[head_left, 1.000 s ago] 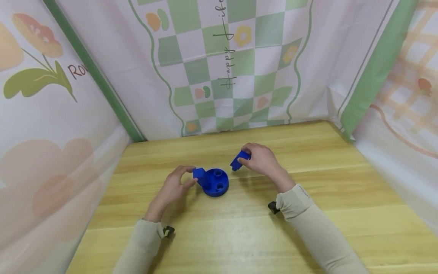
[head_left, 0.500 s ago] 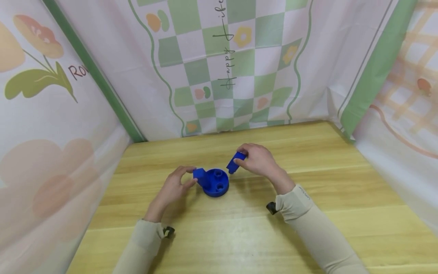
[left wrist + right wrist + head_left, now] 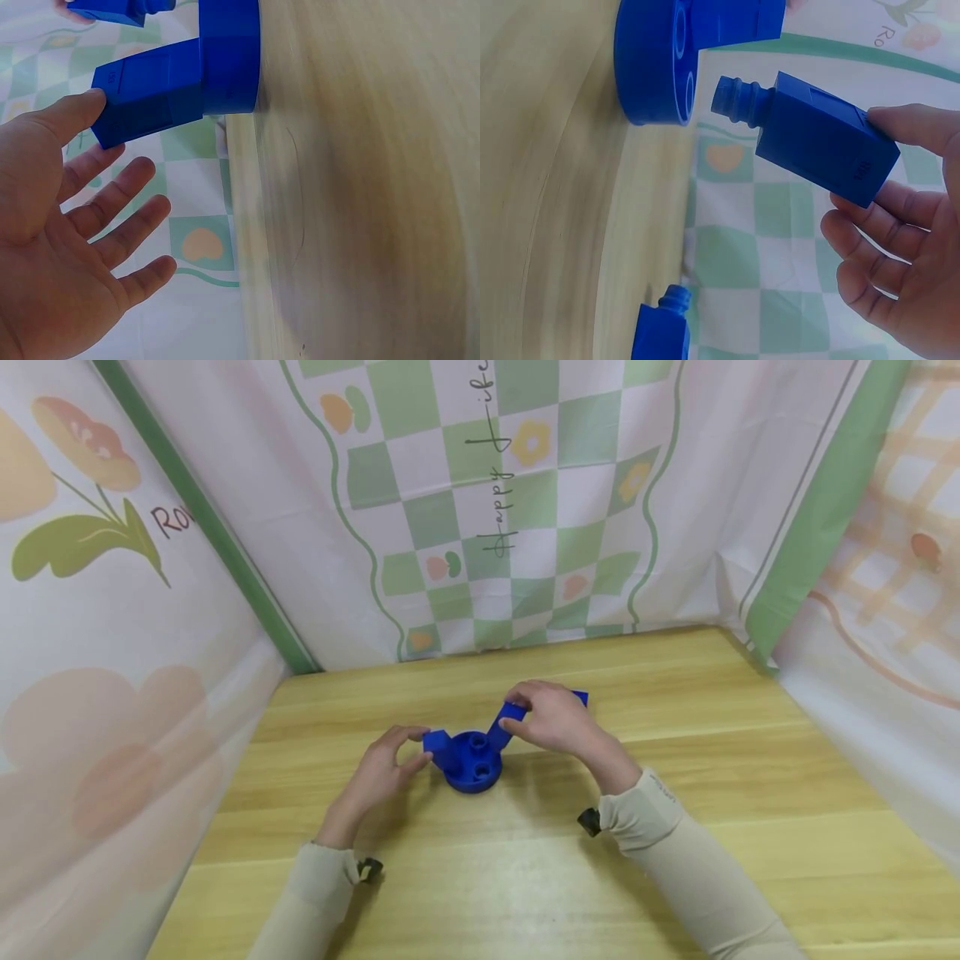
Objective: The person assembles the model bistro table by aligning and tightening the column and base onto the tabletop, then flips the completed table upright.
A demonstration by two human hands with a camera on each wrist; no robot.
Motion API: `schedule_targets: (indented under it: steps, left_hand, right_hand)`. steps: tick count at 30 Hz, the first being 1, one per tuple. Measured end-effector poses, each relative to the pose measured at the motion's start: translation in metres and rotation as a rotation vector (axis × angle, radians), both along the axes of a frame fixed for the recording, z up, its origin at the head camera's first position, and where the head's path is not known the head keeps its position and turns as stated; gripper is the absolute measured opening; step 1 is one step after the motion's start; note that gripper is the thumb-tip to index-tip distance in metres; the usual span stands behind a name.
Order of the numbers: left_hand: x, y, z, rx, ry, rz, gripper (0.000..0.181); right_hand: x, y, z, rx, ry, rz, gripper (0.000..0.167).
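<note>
A round blue base (image 3: pixel 468 783) with round sockets lies on the table. One blue rectangular block (image 3: pixel 438 747) stands tilted on the base's left side. My left hand (image 3: pixel 378 777) pinches its upper end between thumb and index finger, the other fingers spread in the left wrist view. A second blue block (image 3: pixel 829 139) is in my right hand (image 3: pixel 558 720), pinched by thumb and fingers. Its ribbed round peg (image 3: pixel 742 101) points at the base, with a gap between them in the right wrist view. Inside the base, two sockets (image 3: pixel 482 770) show.
Another blue block (image 3: pixel 661 330) with a ribbed peg is on the table, partly hidden behind my right hand in the head view (image 3: pixel 581 697). The wooden table (image 3: pixel 495 877) is bordered by printed cloth (image 3: pixel 420 527) at the back and sides.
My right hand has moved left and slightly down, bringing its block to the base's right edge. The block behind that hand has come into sight. My left hand stays put.
</note>
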State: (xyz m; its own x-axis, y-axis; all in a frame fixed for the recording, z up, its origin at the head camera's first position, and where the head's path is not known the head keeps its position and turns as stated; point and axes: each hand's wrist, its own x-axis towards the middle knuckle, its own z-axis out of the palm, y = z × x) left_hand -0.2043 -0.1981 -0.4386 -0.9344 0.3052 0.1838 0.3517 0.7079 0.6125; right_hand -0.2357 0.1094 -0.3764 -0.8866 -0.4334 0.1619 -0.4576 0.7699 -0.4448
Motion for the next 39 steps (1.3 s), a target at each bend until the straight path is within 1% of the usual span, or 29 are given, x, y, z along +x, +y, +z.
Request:
schedule_targets:
  steps: [7, 12, 17, 26, 32, 39]
  left_hand:
    - [0.0, 0.0, -0.001, -0.011, 0.015, -0.003, 0.043]
    - [0.0, 0.0, -0.001, -0.015, 0.0, 0.003, 0.043]
    - [0.0, 0.0, -0.001, -0.016, -0.008, 0.002, 0.043]
    - [0.0, 0.0, 0.001, -0.012, -0.003, -0.002, 0.045]
    - [-0.001, 0.0, 0.001, -0.018, 0.001, -0.001, 0.044]
    - [-0.001, 0.0, 0.0, -0.015, -0.006, 0.004, 0.045]
  right_hand:
    - [0.007, -0.008, 0.001, 0.016, 0.006, 0.05, 0.044]
    - [0.01, -0.013, -0.001, 0.027, 0.015, 0.078, 0.044]
    - [0.011, -0.017, -0.004, 0.043, 0.049, 0.097, 0.041]
    - [0.014, -0.024, -0.008, 0.065, 0.092, 0.127, 0.039]
    - [0.015, -0.028, -0.01, 0.074, 0.148, 0.156, 0.038]
    - [0.018, -0.03, -0.01, 0.089, 0.17, 0.185, 0.038]
